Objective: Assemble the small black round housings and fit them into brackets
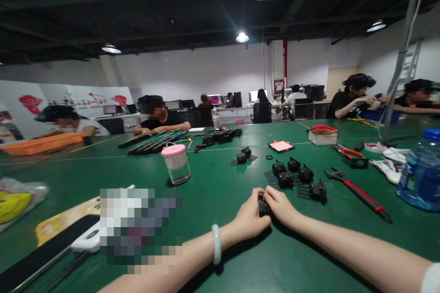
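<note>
My left hand [252, 216], with a pale bangle on its wrist, is closed around a small black part [263, 207] just above the green table [213, 256]. From the other side my right hand [280, 206] closes on the same part, its fingertips meeting those of the left. Most of the part is covered by the fingers, so its exact kind is hidden. Just beyond my hands lie several black round-bodied parts [285, 179] with thin prongs. Another black part [316, 190] of this sort is nearest my right hand.
An adjustable wrench [359, 194] lies at right beside a blue water bottle [421, 171]. A pink-lidded cup [177, 165] stands left of centre. Red-handled pliers [347, 150] and a small box [322, 137] sit farther back. Other people work across the table.
</note>
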Available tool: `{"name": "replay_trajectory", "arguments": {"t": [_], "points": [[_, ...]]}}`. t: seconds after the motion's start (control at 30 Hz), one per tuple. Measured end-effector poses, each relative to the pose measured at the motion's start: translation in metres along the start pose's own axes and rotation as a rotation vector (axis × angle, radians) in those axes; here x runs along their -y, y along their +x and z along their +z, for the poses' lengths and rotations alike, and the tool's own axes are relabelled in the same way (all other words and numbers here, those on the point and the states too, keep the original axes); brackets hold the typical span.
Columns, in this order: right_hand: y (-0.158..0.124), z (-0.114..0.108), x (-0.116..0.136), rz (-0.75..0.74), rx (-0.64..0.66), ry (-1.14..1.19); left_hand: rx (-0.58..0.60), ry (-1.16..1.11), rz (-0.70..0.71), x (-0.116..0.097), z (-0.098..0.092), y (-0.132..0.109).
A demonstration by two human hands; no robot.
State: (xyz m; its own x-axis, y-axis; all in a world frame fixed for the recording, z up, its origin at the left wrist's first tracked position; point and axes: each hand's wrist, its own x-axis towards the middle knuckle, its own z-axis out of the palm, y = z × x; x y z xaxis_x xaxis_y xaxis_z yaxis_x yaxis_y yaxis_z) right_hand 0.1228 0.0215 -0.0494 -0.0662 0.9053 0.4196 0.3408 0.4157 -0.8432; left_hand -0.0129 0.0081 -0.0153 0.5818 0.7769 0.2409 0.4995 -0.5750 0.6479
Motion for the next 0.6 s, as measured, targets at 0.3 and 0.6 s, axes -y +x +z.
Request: {"name": "replay_trajectory", "arguments": {"t": [0.3,0.6], "points": [[-0.005,-0.004,0.001,0.01,0.074,0.003,0.031,-0.018,-0.023,0.002,-0.006,-0.001],[-0.008,-0.012,0.007,0.005,0.1,0.007,0.047,-0.037,-0.03,0.004,-0.01,-0.004]]}}
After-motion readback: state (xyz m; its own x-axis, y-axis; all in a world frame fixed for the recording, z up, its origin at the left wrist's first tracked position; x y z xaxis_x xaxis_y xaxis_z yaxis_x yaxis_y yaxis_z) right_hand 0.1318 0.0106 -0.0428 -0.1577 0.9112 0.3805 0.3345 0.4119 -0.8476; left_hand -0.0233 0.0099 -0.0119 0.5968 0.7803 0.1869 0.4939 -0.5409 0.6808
